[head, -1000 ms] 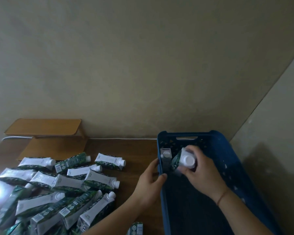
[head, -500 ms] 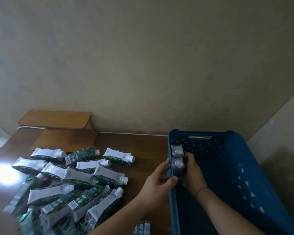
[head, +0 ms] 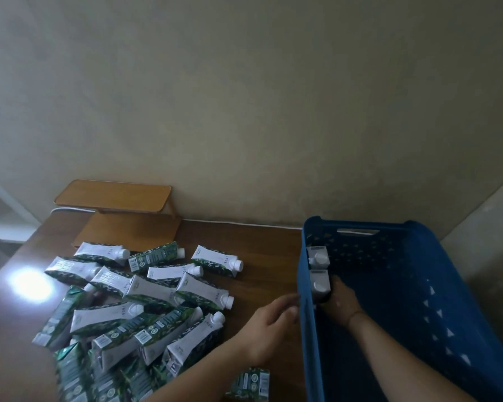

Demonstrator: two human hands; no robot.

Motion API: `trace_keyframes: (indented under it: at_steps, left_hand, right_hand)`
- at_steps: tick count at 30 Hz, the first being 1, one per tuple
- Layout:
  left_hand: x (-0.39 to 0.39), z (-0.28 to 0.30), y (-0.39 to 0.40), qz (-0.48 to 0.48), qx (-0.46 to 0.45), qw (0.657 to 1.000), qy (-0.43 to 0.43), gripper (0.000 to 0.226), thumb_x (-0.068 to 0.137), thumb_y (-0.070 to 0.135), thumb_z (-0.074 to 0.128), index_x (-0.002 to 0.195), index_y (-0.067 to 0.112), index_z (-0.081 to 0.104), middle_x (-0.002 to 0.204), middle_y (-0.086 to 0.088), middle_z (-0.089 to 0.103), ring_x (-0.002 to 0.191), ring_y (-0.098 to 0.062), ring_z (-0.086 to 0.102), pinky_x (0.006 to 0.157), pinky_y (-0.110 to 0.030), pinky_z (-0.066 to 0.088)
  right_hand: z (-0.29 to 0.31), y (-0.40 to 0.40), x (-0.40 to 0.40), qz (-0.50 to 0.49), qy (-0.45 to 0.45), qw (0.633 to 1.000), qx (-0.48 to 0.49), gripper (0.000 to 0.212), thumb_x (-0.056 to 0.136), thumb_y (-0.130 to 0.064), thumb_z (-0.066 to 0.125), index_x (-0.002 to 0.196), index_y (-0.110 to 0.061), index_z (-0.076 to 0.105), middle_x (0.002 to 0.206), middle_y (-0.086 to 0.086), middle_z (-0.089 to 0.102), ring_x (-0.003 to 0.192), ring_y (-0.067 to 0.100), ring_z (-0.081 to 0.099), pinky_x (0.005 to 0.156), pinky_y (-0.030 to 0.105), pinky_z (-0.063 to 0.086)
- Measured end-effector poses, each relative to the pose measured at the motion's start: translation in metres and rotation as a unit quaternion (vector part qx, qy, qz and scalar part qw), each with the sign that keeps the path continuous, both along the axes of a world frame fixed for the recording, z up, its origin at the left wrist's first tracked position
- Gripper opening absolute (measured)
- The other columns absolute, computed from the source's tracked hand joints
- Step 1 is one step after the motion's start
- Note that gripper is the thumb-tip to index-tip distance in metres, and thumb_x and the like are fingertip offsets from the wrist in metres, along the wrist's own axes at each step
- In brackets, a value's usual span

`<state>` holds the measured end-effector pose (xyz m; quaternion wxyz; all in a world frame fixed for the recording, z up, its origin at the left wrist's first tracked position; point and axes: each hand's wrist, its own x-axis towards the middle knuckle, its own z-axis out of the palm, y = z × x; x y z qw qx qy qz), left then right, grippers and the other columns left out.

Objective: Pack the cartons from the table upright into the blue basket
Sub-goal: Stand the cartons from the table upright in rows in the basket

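The blue basket [head: 305, 338] stands on the right of the brown table [head: 262, 250]. Two green-and-white cartons stand upright along its left wall, one in the far corner [head: 318, 256] and a second [head: 320, 283] just in front of it. My right hand [head: 339, 300] is down inside the basket and grips the second carton from its near side. My left hand [head: 269, 324] is outside, its blurred, relaxed fingers at the basket's left wall and holding nothing. Several cartons [head: 157, 297] lie on their sides in a heap on the table's left half.
One more carton [head: 249, 384] lies at the near edge between my arms. A wooden two-tier stand [head: 122, 216] sits at the back left against the wall, with a white cable [head: 238, 224] running behind it. A bright glare spot [head: 31, 285] marks the table's left.
My right hand carried the carton down and set it upright in front of the first one. My left hand has come off the basket's rim and dropped a little lower.
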<state>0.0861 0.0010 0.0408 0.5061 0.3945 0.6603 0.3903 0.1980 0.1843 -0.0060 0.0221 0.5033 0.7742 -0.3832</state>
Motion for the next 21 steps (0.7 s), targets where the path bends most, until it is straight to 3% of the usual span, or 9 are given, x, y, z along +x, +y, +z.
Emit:
trace_keyframes:
  at_steps: [2, 4, 5, 7, 12, 15, 17, 19, 21]
  left_hand:
    - [-0.008, -0.020, -0.023, -0.114, -0.049, 0.974, 0.187, 0.066, 0.092, 0.045, 0.053, 0.152, 0.024, 0.033, 0.151, 0.000, 0.044, 0.133, -0.015, 0.047, 0.111, -0.034, 0.039]
    - [-0.015, -0.042, -0.045, -0.251, -0.070, 0.891, 0.371, 0.077, 0.089, 0.046, 0.058, 0.154, 0.020, 0.027, 0.154, -0.005, 0.038, 0.135, -0.026, 0.040, 0.112, -0.037, 0.034]
    - [-0.018, -0.052, -0.053, -0.296, -0.075, 0.854, 0.420, 0.079, 0.090, 0.046, 0.059, 0.155, 0.018, 0.024, 0.154, -0.008, 0.036, 0.135, -0.029, 0.038, 0.112, -0.039, 0.031]
    - [-0.019, -0.063, -0.063, -0.310, -0.106, 0.830, 0.450, 0.085, 0.089, 0.052, 0.059, 0.156, 0.014, 0.021, 0.154, -0.009, 0.035, 0.137, -0.031, 0.036, 0.113, -0.041, 0.029]
    - [-0.022, -0.066, -0.074, -0.262, -0.102, 0.835, 0.473, 0.070, 0.082, 0.065, 0.057, 0.134, 0.018, 0.051, 0.130, -0.005, 0.058, 0.120, -0.029, 0.055, 0.098, -0.037, 0.046]
    - [-0.014, -0.049, -0.082, -0.077, -0.070, 0.930, 0.352, 0.060, 0.079, 0.068, 0.059, 0.127, 0.033, 0.051, 0.118, 0.012, 0.062, 0.106, -0.010, 0.063, 0.088, -0.029, 0.051]
    - [-0.006, -0.027, -0.078, 0.132, -0.010, 0.980, 0.147, 0.049, 0.084, 0.055, 0.066, 0.126, 0.043, 0.044, 0.109, 0.016, 0.063, 0.095, -0.003, 0.067, 0.083, -0.027, 0.056]
    - [-0.004, -0.011, -0.064, 0.307, 0.011, 0.949, -0.077, 0.048, 0.091, 0.028, 0.068, 0.129, 0.040, 0.041, 0.104, 0.004, 0.063, 0.092, -0.016, 0.068, 0.077, -0.037, 0.059]
    - [-0.008, 0.004, -0.048, 0.377, 0.024, 0.893, -0.243, 0.043, 0.086, 0.026, 0.070, 0.124, 0.025, 0.051, 0.096, -0.010, 0.064, 0.086, -0.029, 0.067, 0.072, -0.044, 0.057]
  right_hand:
    - [0.008, 0.003, 0.007, 0.038, -0.027, 0.999, 0.002, 0.048, 0.080, -0.008, 0.069, 0.124, -0.007, 0.051, 0.121, 0.015, 0.062, 0.111, 0.030, 0.059, 0.081, 0.024, 0.042]
    - [0.018, 0.001, 0.015, 0.032, -0.018, 0.999, 0.023, 0.034, 0.085, -0.005, 0.060, 0.119, -0.007, 0.055, 0.117, 0.015, 0.063, 0.103, 0.028, 0.060, 0.081, 0.027, 0.046]
    - [0.023, -0.001, 0.019, 0.027, -0.013, 0.999, 0.043, 0.031, 0.086, -0.004, 0.057, 0.117, -0.009, 0.057, 0.114, 0.014, 0.064, 0.098, 0.026, 0.061, 0.080, 0.029, 0.049]
    - [0.034, -0.008, 0.025, 0.011, -0.017, 0.996, 0.093, 0.036, 0.085, -0.004, 0.056, 0.119, -0.017, 0.060, 0.112, 0.009, 0.065, 0.092, 0.024, 0.063, 0.076, 0.033, 0.054]
    - [0.066, -0.039, 0.033, 0.015, 0.061, 0.970, 0.233, 0.027, 0.084, -0.012, 0.062, 0.106, -0.028, 0.064, 0.095, -0.011, 0.062, 0.089, 0.012, 0.061, 0.067, 0.031, 0.055]
    - [0.083, -0.066, 0.036, 0.047, 0.179, 0.949, 0.255, 0.022, 0.084, -0.014, 0.064, 0.102, -0.027, 0.065, 0.090, -0.017, 0.060, 0.088, 0.003, 0.058, 0.072, 0.021, 0.052]
    - [0.091, -0.084, 0.038, 0.083, 0.223, 0.930, 0.282, 0.018, 0.084, -0.020, 0.063, 0.101, -0.026, 0.065, 0.087, -0.019, 0.058, 0.087, 0.001, 0.057, 0.074, 0.020, 0.051]
    - [0.096, -0.097, 0.040, 0.133, 0.251, 0.911, 0.298, 0.019, 0.087, -0.033, 0.059, 0.104, -0.028, 0.064, 0.089, -0.020, 0.057, 0.089, 0.000, 0.056, 0.075, 0.021, 0.051]
    - [0.100, -0.106, 0.039, 0.210, 0.268, 0.900, 0.273, 0.034, 0.088, -0.049, 0.057, 0.116, -0.031, 0.060, 0.108, -0.018, 0.057, 0.103, -0.001, 0.054, 0.084, 0.019, 0.049]
